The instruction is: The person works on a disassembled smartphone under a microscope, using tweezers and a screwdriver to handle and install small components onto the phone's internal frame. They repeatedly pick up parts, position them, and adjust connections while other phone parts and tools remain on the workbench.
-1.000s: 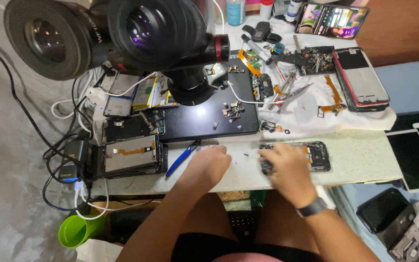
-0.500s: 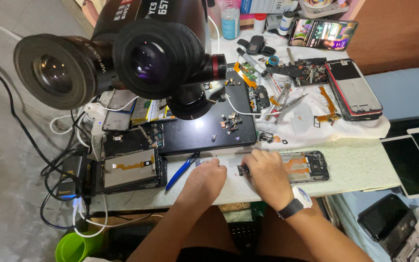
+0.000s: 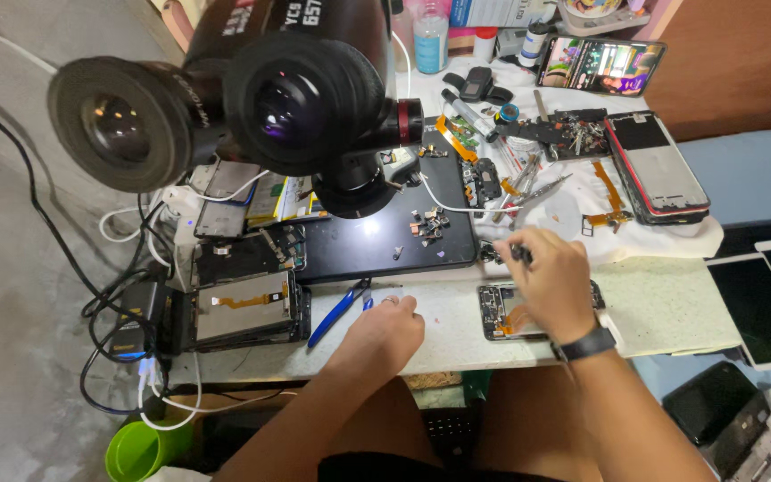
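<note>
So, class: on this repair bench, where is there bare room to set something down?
Bare: the pale mat right of the opened phone, and the black pad left of its loose parts. Crowded: the white cloth, strewn with tools.

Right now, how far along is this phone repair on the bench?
Done: the opened phone lies with its back off, insides exposed, and small loose parts sit on the black mat. In hand: the right hand pinches a small dark tool over the phone; the left hand rests beside blue-handled pliers. Left: the phone is unclosed.
</note>
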